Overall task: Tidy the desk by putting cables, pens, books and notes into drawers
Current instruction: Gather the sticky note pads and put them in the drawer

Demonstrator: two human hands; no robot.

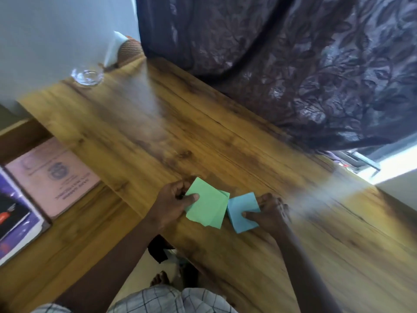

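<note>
On the wooden desk lie two small stacks of paper notes near its front edge. My left hand pinches the green notes, thumb on top and fingers under the left side. Just to the right, my right hand pinches the blue notes, thumb on top near their lower right edge. The two stacks almost touch in the middle. An open drawer at the left holds a pink booklet and a purple book.
A clear glass dish stands at the desk's far left corner beside a white paper. A dark patterned curtain hangs along the desk's far side. My foot and the floor show below the desk's front edge.
</note>
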